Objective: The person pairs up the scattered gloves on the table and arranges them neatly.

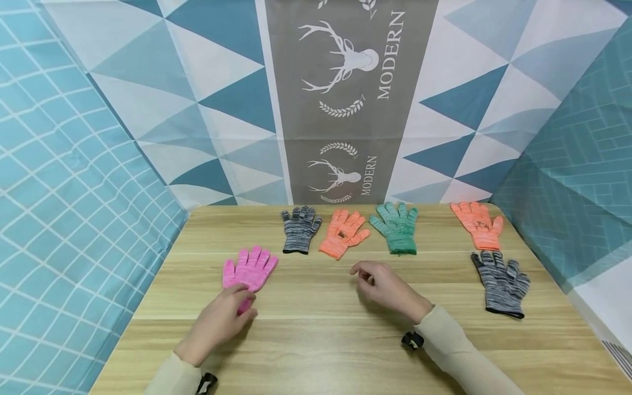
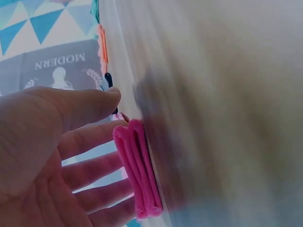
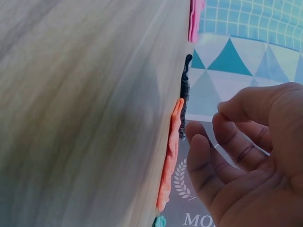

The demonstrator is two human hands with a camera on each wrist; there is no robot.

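The pink glove [image 1: 253,270] lies left on the bench [image 1: 316,345], the left hand [image 1: 217,321] open at its cuff; the right hand [image 1: 387,286] hangs empty, loosely curled. Likely a grasp or release; gripping calls for closing the thumb.

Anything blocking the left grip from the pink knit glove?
Nothing visible. The left grip is over the near end of the pink knit glove; the closest gray-and-black knit glove lies farther back, off to the right.

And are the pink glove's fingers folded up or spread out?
Spread out: the pink glove shows its fingers fanned apart beyond the left hand.
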